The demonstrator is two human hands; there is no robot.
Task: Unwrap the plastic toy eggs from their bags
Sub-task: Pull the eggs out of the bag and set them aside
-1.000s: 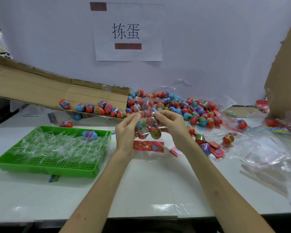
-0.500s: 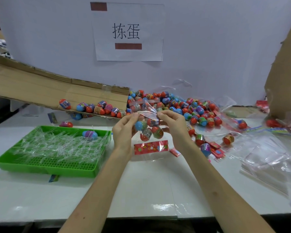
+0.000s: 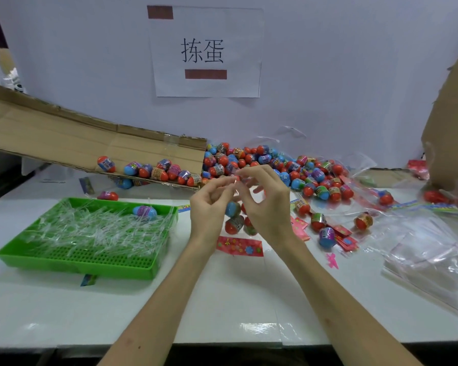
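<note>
A clear plastic bag of toy eggs (image 3: 236, 220) hangs above the white table, its red printed header card (image 3: 239, 246) at the bottom. My left hand (image 3: 209, 207) and my right hand (image 3: 265, 204) both pinch the bag's top edge, close together, fingers curled. Red and blue eggs show through the bag between my palms. A big pile of loose eggs (image 3: 275, 167) lies just behind my hands.
A green tray (image 3: 85, 262) of clear plastic strips and one blue egg (image 3: 144, 212) sits at left. A cardboard flap (image 3: 64, 138) carries several eggs. Empty bags (image 3: 428, 254) and red cards (image 3: 347, 239) lie at right. Tall cardboard (image 3: 452, 122) stands far right.
My hands have lifted the bag's top slightly and drawn closer together, fingers working at the opening. The header card has dropped lower, nearer the table.
</note>
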